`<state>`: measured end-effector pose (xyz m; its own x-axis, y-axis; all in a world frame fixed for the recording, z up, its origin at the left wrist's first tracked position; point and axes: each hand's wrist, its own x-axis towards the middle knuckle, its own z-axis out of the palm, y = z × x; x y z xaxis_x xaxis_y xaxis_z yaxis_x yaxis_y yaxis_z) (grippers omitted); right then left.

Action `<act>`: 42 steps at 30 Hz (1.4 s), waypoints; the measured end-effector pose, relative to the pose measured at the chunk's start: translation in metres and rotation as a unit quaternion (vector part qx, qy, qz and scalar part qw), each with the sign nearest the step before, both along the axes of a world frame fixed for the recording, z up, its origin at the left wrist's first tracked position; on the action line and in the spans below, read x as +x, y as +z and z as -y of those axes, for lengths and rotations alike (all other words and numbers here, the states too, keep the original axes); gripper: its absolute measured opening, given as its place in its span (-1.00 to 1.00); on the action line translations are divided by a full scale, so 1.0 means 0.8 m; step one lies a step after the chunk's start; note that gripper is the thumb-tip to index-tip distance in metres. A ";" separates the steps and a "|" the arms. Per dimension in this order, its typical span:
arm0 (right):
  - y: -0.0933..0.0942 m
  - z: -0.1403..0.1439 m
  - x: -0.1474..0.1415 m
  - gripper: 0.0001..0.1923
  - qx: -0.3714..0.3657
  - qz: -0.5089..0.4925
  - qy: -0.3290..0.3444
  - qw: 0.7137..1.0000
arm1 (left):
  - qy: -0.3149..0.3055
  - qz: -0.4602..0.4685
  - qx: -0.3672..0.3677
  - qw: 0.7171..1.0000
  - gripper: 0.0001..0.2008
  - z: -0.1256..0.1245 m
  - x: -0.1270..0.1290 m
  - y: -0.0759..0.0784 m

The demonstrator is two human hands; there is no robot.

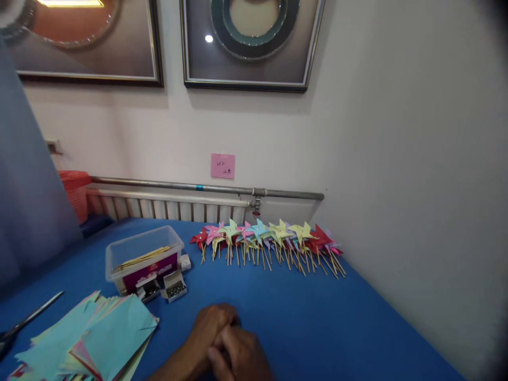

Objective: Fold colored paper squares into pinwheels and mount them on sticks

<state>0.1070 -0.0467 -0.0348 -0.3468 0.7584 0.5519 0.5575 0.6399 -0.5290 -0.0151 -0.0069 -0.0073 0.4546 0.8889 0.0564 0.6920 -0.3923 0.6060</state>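
My left hand [211, 324] and my right hand [246, 353] are clasped together over the blue table, low in the middle of the head view. Their fingers are curled against each other, and no object shows between them. To the left lies a loose pile of coloured paper sheets [115, 330], light blue on top. Just beyond my hands are two small opened boxes, one of silver pins [175, 288] and a darker box [148, 289]. Farther back, finished paper pinwheels [280, 233] on wooden sticks lie in a row.
A clear plastic tub [145, 241] of wooden sticks stands behind the small boxes, with a small white box [185, 262] beside it. Scissors [29, 319] lie at the left edge. A radiator [166, 209] and pipe run along the back wall; a white wall bounds the table's right side.
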 end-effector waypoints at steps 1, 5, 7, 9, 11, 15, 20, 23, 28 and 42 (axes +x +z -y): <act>-0.002 0.001 0.000 -0.75 0.007 0.001 0.006 1.000 | 0.003 -0.001 -0.004 1.000 -0.81 -0.001 0.000 0.000; 0.000 0.002 0.003 -0.75 -0.023 -0.026 0.012 0.999 | 0.002 0.025 0.005 1.000 -0.88 0.003 0.001 0.003; 0.005 0.002 0.006 -0.75 -0.068 -0.055 0.003 0.996 | -0.018 0.030 0.012 0.999 -0.90 0.005 0.000 0.008; 0.010 0.000 0.009 -0.72 -0.118 -0.093 -0.016 0.989 | -0.036 0.027 0.016 0.999 -0.87 0.007 -0.001 0.013; 0.013 -0.003 0.012 -0.68 -0.152 -0.129 -0.037 0.979 | -0.043 0.003 0.028 0.999 -0.81 0.009 -0.003 0.020; 0.013 -0.012 0.016 -0.63 -0.185 -0.172 -0.068 0.965 | -0.044 -0.110 0.062 0.991 -0.76 0.025 -0.009 0.031; 0.010 -0.016 0.013 -0.62 -0.209 -0.170 -0.065 0.961 | 0.018 -0.138 0.072 0.988 -0.73 0.079 -0.037 0.015; 0.012 -0.012 0.009 -0.62 -0.222 -0.157 -0.056 0.961 | 0.115 -0.114 0.102 0.982 -0.73 0.118 -0.078 -0.014; 0.014 -0.009 0.003 -0.61 -0.232 -0.149 -0.051 0.960 | 0.290 -0.078 0.335 0.893 -0.78 0.152 -0.164 -0.041; 0.011 -0.011 0.004 -0.60 -0.253 -0.150 -0.042 0.955 | 0.316 -0.286 0.354 0.832 -0.85 0.115 -0.182 -0.013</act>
<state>0.1101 -0.0379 -0.0257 -0.1571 0.9723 0.1733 0.3700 0.2206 -0.9024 -0.1603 -0.0991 -0.0176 0.0408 0.7963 0.6036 0.9917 0.0414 -0.1217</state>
